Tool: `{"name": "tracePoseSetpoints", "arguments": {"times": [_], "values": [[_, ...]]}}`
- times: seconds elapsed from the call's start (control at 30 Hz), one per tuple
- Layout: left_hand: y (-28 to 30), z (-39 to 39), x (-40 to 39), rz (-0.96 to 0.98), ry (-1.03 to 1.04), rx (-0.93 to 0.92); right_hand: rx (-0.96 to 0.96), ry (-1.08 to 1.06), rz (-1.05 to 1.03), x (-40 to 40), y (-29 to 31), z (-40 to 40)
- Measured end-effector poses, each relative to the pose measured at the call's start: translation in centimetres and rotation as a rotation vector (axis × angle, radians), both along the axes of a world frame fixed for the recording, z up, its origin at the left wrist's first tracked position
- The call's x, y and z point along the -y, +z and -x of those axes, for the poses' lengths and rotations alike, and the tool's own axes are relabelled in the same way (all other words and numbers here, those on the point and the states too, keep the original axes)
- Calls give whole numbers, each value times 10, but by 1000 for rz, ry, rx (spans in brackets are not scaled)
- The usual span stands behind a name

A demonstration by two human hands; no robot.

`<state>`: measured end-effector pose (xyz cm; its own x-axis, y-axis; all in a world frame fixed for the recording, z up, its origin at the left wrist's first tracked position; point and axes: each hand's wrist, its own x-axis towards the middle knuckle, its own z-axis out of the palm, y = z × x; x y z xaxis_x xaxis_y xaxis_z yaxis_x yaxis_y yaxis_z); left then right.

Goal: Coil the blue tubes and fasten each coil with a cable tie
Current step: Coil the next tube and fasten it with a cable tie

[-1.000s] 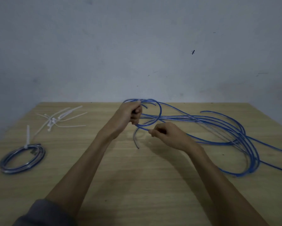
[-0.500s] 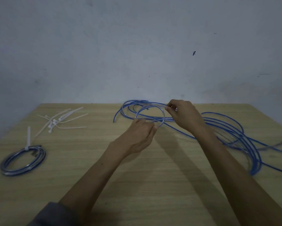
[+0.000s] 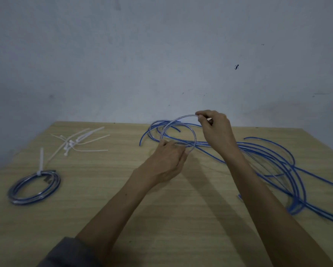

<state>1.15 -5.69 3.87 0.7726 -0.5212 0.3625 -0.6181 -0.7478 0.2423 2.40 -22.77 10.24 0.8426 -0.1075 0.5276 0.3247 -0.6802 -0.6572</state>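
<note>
A single loop of blue tube (image 3: 167, 126) stands upright above the wooden table (image 3: 123, 199). My left hand (image 3: 167, 160) grips the bottom of that loop where the strands cross. My right hand (image 3: 215, 130) pinches the top of the loop between thumb and fingers. The rest of the loose blue tubes (image 3: 273, 157) trail in long curves over the right side of the table. A finished blue coil (image 3: 34, 186), bound with a white cable tie (image 3: 40, 160), lies flat at the left.
Several loose white cable ties (image 3: 78, 140) lie at the back left of the table. A grey wall rises behind the table's far edge. The tube tangle runs to the right edge of the view.
My right hand has risen and drawn the tube up into a taller, rounder loop. My left hand has stayed at the loop's base.
</note>
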Motion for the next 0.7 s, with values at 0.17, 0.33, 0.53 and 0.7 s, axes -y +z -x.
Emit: {"name": "tracePoseSetpoints", "arguments": {"times": [0.17, 0.33, 0.53, 0.7], "values": [[2, -6, -7, 139, 95, -20, -18, 72, 17, -6, -9, 6], [8, -12, -9, 378, 181, -69, -67, 201, -25, -18, -17, 13], [15, -5, -4, 698, 147, -278, -54, 222, -233, -43, -19, 18], [2, -7, 7, 552, 168, 11, 24, 202, -420, -52, -12, 12]]}}
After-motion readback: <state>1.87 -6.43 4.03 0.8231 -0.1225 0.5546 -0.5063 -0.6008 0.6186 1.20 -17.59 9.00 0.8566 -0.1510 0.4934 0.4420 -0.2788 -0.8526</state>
